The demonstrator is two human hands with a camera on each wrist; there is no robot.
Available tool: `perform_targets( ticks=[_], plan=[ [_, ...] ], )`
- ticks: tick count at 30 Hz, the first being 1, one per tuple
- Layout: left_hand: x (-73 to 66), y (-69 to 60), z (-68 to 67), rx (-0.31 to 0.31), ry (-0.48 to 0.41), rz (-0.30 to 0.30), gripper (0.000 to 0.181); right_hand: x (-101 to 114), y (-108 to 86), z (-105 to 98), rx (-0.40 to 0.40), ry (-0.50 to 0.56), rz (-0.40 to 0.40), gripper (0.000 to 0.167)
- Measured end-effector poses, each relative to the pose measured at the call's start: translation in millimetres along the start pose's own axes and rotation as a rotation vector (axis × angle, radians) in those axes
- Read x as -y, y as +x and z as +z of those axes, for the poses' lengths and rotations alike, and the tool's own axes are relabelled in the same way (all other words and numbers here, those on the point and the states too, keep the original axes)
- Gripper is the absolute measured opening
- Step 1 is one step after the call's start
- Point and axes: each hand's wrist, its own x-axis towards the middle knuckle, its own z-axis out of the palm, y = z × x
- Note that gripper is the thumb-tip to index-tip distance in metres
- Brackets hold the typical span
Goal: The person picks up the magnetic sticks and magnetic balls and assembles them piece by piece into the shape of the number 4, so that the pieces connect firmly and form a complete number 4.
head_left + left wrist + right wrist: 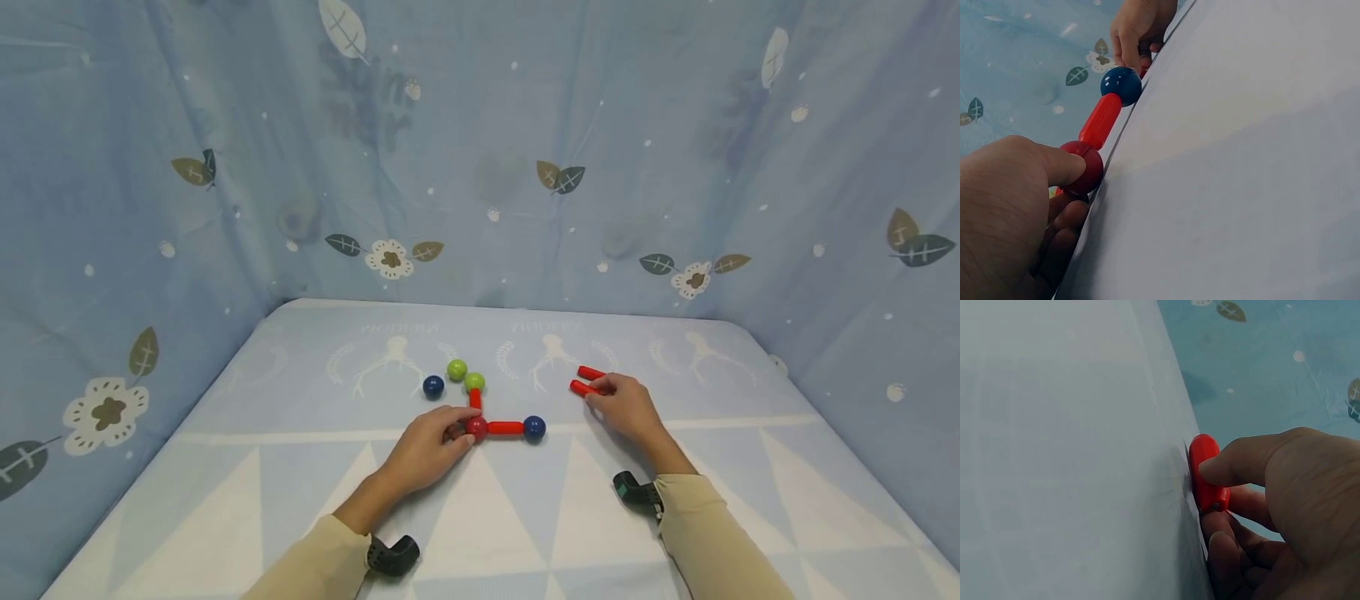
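My left hand [427, 450] grips a red ball [477, 428] on the table, its thumb on the near side in the left wrist view. One red rod [506, 428] runs right from that ball to a dark blue ball [535, 429]. A second red rod [475, 402] runs away from me to a green ball [474, 382]. Farther right, my right hand [628, 408] pinches a separate red stick [1205, 469] between thumb and fingers, low at the table surface. Just beyond it lies another red stick [591, 372], partly hidden by the hand.
A loose green ball [457, 370] and a loose dark blue ball [433, 387] lie behind my left hand, close to the joined pieces. Patterned blue cloth [480, 167] hangs behind the table [315, 492] and along its sides.
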Motion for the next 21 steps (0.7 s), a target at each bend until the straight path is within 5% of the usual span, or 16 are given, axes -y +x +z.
perform_targets(
  ticks=[21],
  plan=[
    [0.2,-1.2,-0.3,0.003,0.008,-0.007,0.038,-1.4,1.0,0.8,0.011,0.014,-0.007,0.024]
  ],
)
